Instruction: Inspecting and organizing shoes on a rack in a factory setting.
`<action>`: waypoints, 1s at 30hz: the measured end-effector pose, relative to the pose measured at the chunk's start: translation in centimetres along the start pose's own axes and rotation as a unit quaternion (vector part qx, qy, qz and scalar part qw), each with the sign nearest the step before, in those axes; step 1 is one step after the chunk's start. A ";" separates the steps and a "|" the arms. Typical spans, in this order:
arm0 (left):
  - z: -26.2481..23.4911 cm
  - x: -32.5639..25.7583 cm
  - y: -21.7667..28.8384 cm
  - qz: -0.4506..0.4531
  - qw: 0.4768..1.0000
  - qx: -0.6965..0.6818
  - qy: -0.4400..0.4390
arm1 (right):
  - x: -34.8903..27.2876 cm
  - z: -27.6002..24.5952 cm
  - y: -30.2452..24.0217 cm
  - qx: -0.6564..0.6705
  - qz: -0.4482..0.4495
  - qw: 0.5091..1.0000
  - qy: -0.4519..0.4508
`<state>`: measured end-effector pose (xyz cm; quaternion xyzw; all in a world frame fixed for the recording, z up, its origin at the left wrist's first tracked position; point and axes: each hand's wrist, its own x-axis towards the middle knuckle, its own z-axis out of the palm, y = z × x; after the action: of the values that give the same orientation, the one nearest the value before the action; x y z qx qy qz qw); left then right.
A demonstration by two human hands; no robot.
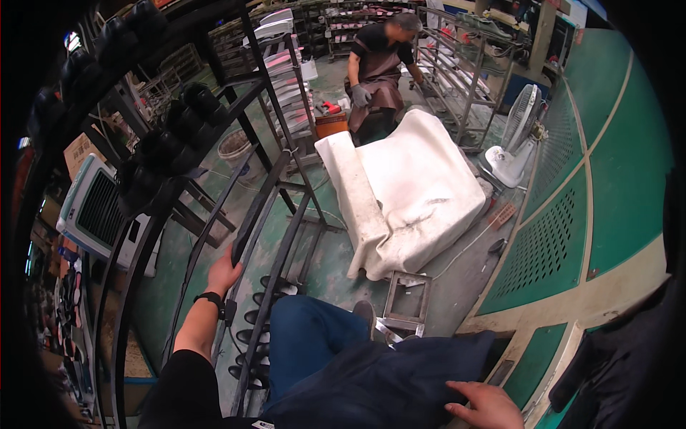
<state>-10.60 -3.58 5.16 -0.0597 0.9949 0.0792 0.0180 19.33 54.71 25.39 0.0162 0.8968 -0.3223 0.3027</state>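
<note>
My left hand [224, 273], with a dark band on its wrist, is closed on a rail of the black metal rack [270, 187] to my left. Black shoes [171, 143] stand along the rack's upper level, and more dark shoes [250, 336] line its low level beside my leg. Low on the right, my right hand [489, 406] is held with its fingers apart and nothing in it. It is beside the dark cloth [400, 379] over my lap, near the green and cream machine housing [543, 250].
A white cloth [421, 179] drapes a bulky block ahead. Behind it sits another person [382, 64] in a brown apron and grey glove, beside a metal rack [464, 71]. A white fan [518, 136] stands right; a small metal frame [407, 300] and cable lie on the floor.
</note>
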 end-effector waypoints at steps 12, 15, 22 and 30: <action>1.4 -0.3 -1.9 0.035 0.998 -0.014 0.042 | 0.2 0.6 0.0 0.003 -0.003 1.000 -0.021; 0.5 -0.4 -1.0 0.028 0.999 -0.019 0.030 | 0.3 0.7 0.4 -0.003 -0.008 1.000 -0.008; 1.2 0.0 -1.8 0.012 1.000 -0.016 0.017 | 0.1 0.8 0.8 -0.014 -0.005 1.000 0.001; 0.9 0.1 -1.4 0.032 0.998 -0.016 0.048 | 0.1 0.6 0.2 0.000 -0.011 1.000 -0.010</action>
<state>-10.46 -4.82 4.03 -0.0313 0.9947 0.0924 -0.0329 19.63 54.45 24.84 0.0030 0.8938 -0.3257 0.3082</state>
